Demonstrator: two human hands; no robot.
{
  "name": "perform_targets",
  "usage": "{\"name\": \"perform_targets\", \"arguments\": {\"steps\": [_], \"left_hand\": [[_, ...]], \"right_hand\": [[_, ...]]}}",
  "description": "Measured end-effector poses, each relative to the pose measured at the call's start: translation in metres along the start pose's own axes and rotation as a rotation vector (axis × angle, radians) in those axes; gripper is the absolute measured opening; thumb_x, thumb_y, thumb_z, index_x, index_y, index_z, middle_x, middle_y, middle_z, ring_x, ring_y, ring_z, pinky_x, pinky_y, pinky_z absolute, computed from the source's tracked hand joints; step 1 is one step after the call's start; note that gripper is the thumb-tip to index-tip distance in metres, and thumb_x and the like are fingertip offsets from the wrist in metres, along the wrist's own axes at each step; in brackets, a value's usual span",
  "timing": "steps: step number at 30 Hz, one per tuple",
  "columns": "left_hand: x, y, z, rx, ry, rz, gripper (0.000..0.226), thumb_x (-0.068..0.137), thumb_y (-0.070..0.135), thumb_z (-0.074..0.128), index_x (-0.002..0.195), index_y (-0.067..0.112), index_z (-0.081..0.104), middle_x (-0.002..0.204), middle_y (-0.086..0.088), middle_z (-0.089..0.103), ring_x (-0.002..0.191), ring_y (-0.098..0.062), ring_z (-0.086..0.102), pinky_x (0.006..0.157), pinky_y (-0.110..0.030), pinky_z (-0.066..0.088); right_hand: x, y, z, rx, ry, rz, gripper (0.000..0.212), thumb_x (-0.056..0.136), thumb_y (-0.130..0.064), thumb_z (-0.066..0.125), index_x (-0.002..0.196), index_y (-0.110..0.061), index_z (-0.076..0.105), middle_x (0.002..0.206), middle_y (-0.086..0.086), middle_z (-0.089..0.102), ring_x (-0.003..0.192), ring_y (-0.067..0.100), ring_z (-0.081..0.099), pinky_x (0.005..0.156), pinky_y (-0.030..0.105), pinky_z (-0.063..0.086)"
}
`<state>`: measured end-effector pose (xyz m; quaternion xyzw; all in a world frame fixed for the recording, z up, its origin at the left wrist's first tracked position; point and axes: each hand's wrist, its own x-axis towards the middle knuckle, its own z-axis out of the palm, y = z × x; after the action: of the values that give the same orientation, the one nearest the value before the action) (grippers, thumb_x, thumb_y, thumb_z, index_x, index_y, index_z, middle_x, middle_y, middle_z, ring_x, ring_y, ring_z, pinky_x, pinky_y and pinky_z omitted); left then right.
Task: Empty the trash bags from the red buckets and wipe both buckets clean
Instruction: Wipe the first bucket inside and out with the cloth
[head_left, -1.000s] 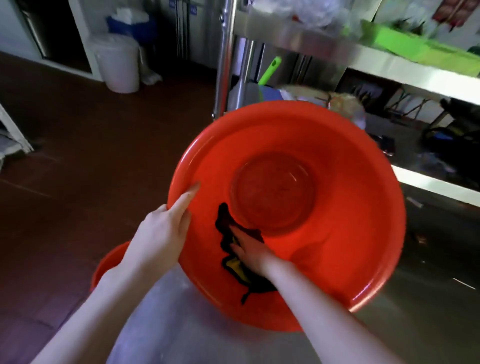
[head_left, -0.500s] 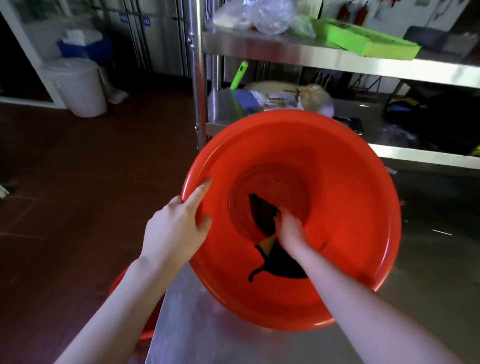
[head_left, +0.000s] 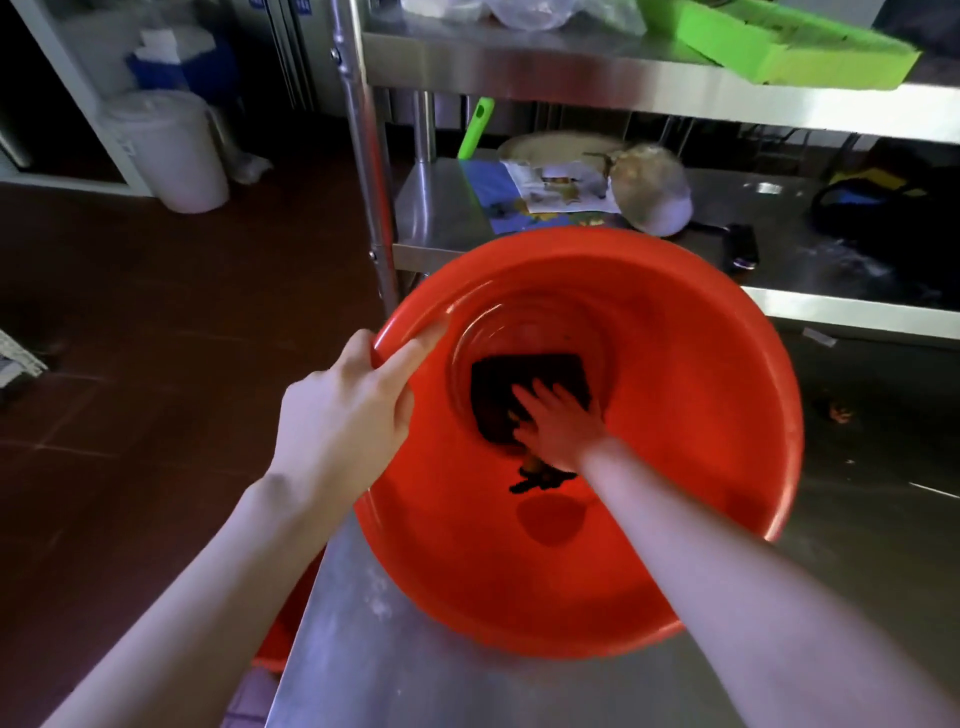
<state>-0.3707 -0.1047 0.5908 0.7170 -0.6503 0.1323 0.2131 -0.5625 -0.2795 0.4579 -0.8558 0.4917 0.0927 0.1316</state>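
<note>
Red bucket (head_left: 675, 415): tipped on its side on the steel table (head_left: 415, 680), mouth toward the camera, no trash bag visible inside.

Left hand (head_left: 343, 421): at the left rim, thumb outside and index finger laid straight along the inner wall, pinching the rim between them; other fingers hidden behind the hand. Moved from a lighter rest on the rim a second ago to a firmer hold now.

Right hand (head_left: 558, 423): deep inside, fingers spread and pressed flat on the dark cloth (head_left: 519, 379).

Dark cloth: carried from the near side wall a second ago, through a bunched state half a second ago, to lying opened out across the round base.

Reading: wiping well under way in this bucket, wall apparently covered and base now being done; far and right walls possibly still to wipe.

Second red bucket (head_left: 283, 644): only a sliver showing below the table edge at lower left, condition impossible to judge
</note>
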Motion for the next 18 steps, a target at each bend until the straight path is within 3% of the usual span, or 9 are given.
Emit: {"name": "perform_targets", "arguments": {"steps": [2,6,9,13,18], "left_hand": [[0.012,-0.001,-0.002,0.014,-0.034,-0.015,0.06,0.09,0.018,0.056,0.145,0.039,0.042,0.083,-0.006,0.047,0.043,-0.025,0.047,0.042,-0.033,0.049],[0.032,0.003,-0.004,0.056,-0.075,-0.072,0.064,0.089,0.021,0.06,0.145,0.043,0.038,0.09,-0.007,0.05,0.048,-0.03,0.052,0.046,-0.035,0.05],[0.039,0.006,0.001,0.055,-0.083,-0.088,0.07,0.086,0.021,0.064,0.146,0.044,0.036,0.092,-0.005,0.047,0.051,-0.027,0.05,0.046,-0.034,0.05],[0.042,0.006,0.008,0.059,-0.089,-0.122,0.077,0.083,0.016,0.066,0.146,0.046,0.033,0.097,-0.005,0.043,0.054,-0.027,0.05,0.049,-0.034,0.051],[0.039,0.017,0.006,0.106,-0.086,-0.14,0.079,0.083,0.014,0.066,0.146,0.047,0.032,0.095,-0.005,0.039,0.051,-0.028,0.048,0.046,-0.031,0.046]], "right_hand": [[0.016,0.003,0.018,-0.129,-0.11,-0.053,0.065,0.098,-0.053,0.035,0.153,-0.036,0.006,0.163,-0.003,-0.001,0.149,0.024,0.003,0.115,0.061,0.003],[0.025,-0.001,0.059,-0.275,0.025,-0.134,0.061,0.1,-0.045,0.032,0.154,-0.034,0.007,0.162,-0.001,-0.011,0.149,0.028,-0.008,0.116,0.056,-0.003],[0.032,0.001,0.077,-0.354,0.11,-0.315,0.066,0.099,-0.041,0.038,0.155,-0.03,0.003,0.162,-0.006,-0.012,0.148,0.035,-0.011,0.114,0.057,-0.01],[0.059,-0.007,0.063,-0.395,0.155,-0.462,0.067,0.098,-0.046,0.039,0.153,-0.036,0.003,0.162,-0.01,-0.008,0.149,0.027,-0.011,0.112,0.058,-0.014],[0.089,-0.008,0.013,-0.367,0.267,-0.413,0.072,0.091,-0.043,0.05,0.152,-0.039,0.012,0.162,-0.009,0.002,0.149,0.022,-0.004,0.112,0.064,-0.003]]}}
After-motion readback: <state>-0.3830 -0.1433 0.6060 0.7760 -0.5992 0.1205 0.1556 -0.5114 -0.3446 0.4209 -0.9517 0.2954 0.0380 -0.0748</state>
